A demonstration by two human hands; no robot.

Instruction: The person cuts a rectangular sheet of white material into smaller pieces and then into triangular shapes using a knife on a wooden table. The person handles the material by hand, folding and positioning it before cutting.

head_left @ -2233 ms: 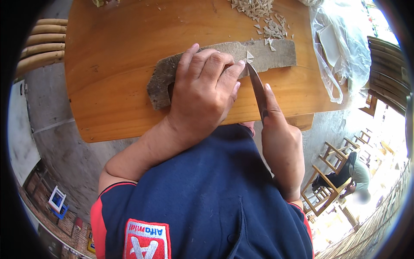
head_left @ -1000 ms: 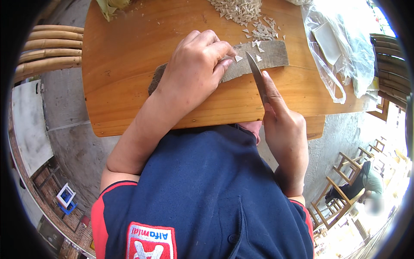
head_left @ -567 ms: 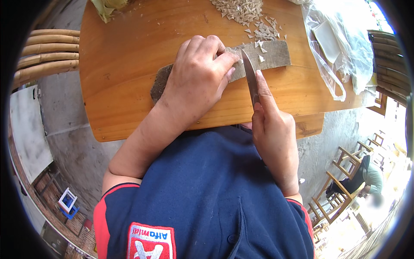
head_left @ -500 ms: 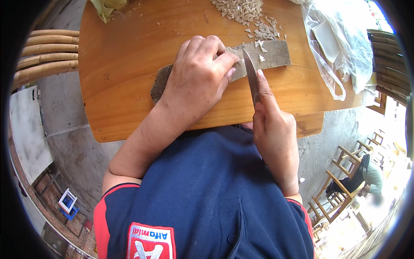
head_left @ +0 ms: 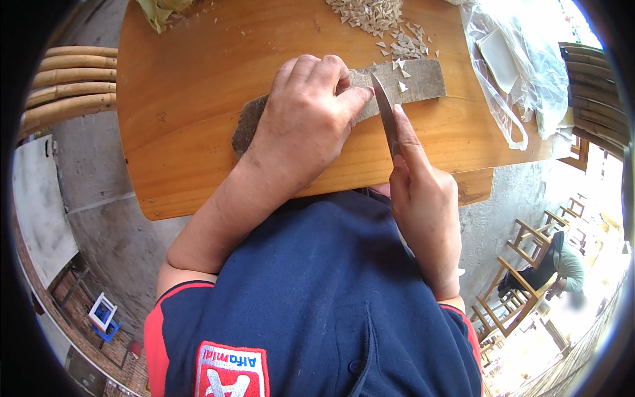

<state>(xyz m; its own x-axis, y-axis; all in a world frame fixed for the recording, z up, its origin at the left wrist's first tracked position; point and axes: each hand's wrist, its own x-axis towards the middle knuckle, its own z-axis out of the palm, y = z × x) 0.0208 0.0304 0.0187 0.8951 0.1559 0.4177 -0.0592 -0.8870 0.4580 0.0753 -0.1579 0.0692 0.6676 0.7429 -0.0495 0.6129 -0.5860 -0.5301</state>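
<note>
Left hand [head_left: 307,116]: over board [head_left: 426,79]; grip unclear.
Right hand [head_left: 424,198]: grip closed around knife [head_left: 385,111].
Board: near bench's [head_left: 192,132] front edge.

Down we look from the wearer's head, close and fisheye-wide, over a navy cloth shirt [head_left: 311,278] onto a round-cornered, orange-brown wooden table [head_left: 192,126].
</note>
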